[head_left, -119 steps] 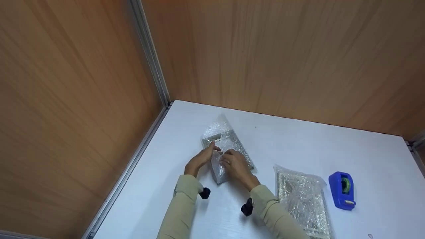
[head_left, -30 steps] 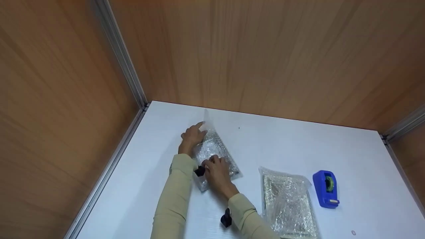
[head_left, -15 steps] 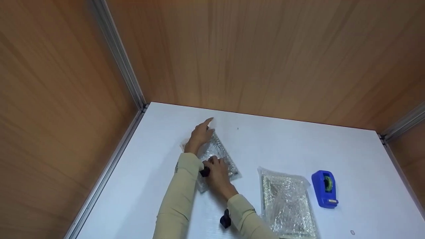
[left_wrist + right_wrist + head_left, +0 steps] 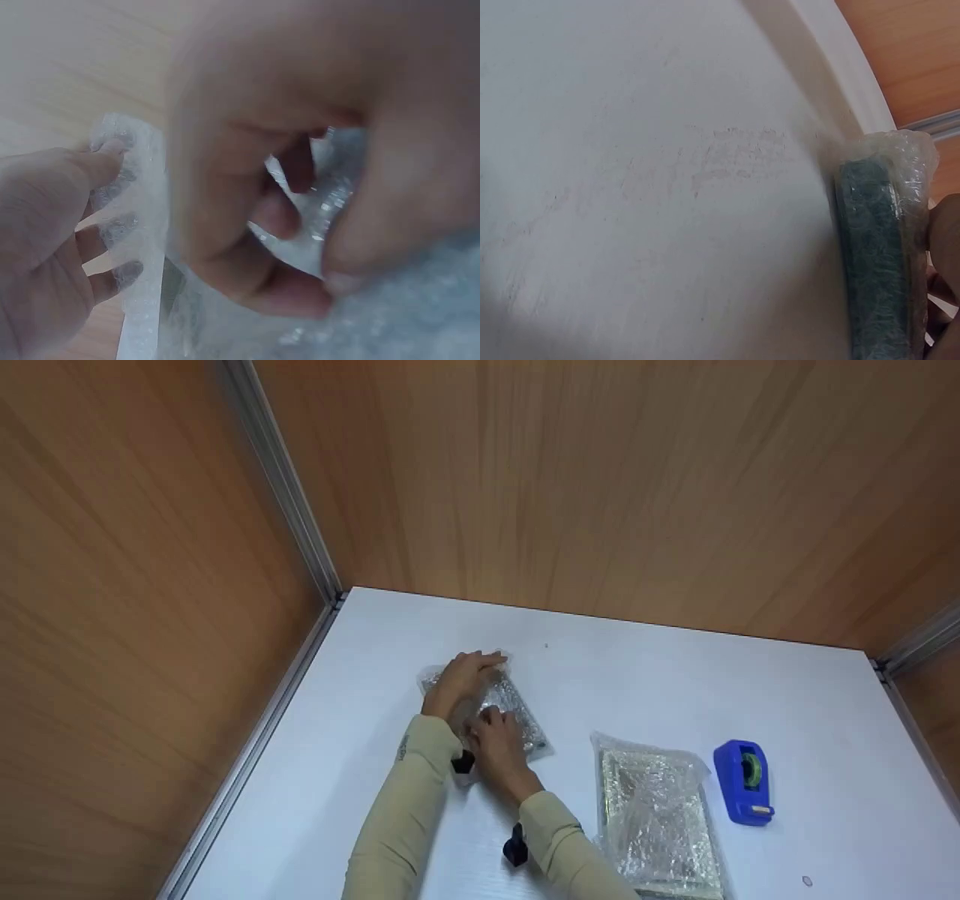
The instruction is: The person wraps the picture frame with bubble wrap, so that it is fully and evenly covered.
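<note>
On the table, a flat rectangular frame lies in clear bubble wrap, partly hidden under both hands. My left hand reaches across its far end. In the left wrist view, the fairly straight fingers of that left hand show through a raised flap of bubble wrap. My right hand is on the near part of the package; its curled fingers and thumb pinch the wrap, seen close up in the left wrist view. The right wrist view shows the dark wrapped edge of the package, with the fingers beside it.
A second bubble-wrapped frame lies to the right on the white table. Beyond it stands a blue tape dispenser with a roll of tape. Wood-grain panels rise at the back and left of the table.
My left hand first moved to the far end of the package, then came down and right across it, and the far flap of wrap folded toward me. My right hand keeps its pinch.
</note>
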`<move>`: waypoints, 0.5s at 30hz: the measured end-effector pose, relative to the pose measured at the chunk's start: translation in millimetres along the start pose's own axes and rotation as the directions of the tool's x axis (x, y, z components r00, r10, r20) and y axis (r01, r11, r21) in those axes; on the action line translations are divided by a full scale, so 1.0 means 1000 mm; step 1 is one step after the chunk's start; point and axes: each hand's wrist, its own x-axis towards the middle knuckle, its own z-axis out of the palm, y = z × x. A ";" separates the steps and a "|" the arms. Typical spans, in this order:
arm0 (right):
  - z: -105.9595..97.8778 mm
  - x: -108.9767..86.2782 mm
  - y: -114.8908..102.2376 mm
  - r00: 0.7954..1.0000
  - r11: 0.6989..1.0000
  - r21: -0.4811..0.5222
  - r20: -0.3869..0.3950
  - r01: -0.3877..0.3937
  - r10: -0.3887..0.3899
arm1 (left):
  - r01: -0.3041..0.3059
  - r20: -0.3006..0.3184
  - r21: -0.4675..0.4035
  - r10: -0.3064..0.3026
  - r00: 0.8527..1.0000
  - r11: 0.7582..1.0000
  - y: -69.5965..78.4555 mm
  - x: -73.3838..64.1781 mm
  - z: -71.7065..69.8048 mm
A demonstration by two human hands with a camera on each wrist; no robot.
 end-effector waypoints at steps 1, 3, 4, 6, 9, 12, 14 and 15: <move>0.000 0.000 0.001 1.000 1.000 -0.002 0.012 -0.012 0.012 | 0.011 0.001 0.017 -0.011 1.000 1.000 0.000 -0.002 0.002; 0.001 0.001 0.003 0.999 0.999 0.002 0.031 -0.041 0.041 | 0.025 -0.005 0.033 -0.025 1.000 0.999 0.001 -0.004 0.007; 0.001 0.002 0.004 0.998 0.998 0.013 0.038 -0.055 0.054 | 0.028 -0.008 0.041 -0.027 1.000 0.999 0.001 -0.004 0.009; 0.002 0.003 0.006 0.996 0.997 0.034 0.042 -0.076 0.074 | 0.010 -0.015 0.074 -0.009 1.000 0.997 0.001 -0.003 0.013; 0.002 0.003 0.007 0.996 0.995 0.051 0.035 -0.081 0.079 | -0.029 -0.018 0.148 0.032 0.999 0.989 -0.003 -0.002 0.018; 0.003 0.003 0.006 0.995 0.994 0.056 0.042 -0.089 0.087 | -0.046 -0.014 0.221 0.050 0.999 0.974 -0.009 -0.003 0.021; 0.003 0.002 0.005 0.992 0.993 0.050 0.061 -0.110 0.107 | -0.048 -0.005 0.251 0.050 0.999 0.967 -0.012 -0.003 0.022; 0.003 0.003 0.004 0.990 0.991 0.044 0.073 -0.125 0.122 | -0.049 -0.001 0.267 0.051 0.999 0.962 -0.014 -0.003 0.022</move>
